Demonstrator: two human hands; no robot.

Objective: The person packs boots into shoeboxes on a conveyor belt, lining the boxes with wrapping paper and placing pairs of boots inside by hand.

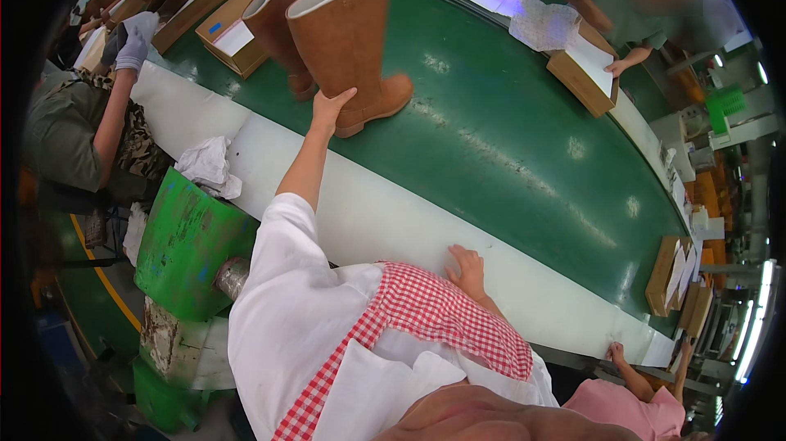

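Green conveyor belt (508, 138) curves across in front of me, edged by a white ledge (385, 220). My left hand (329, 108) is stretched out and grips the heel end of a tall tan boot (352, 40), which stands upright on the belt. My right hand (468, 271) lies flat and spread on the ledge, holding nothing. Just behind the boot, a second boot (282, 19) stands in an open cardboard box (237, 31). Farther along, another person's hand (616, 67) touches a box with white paper (583, 72).
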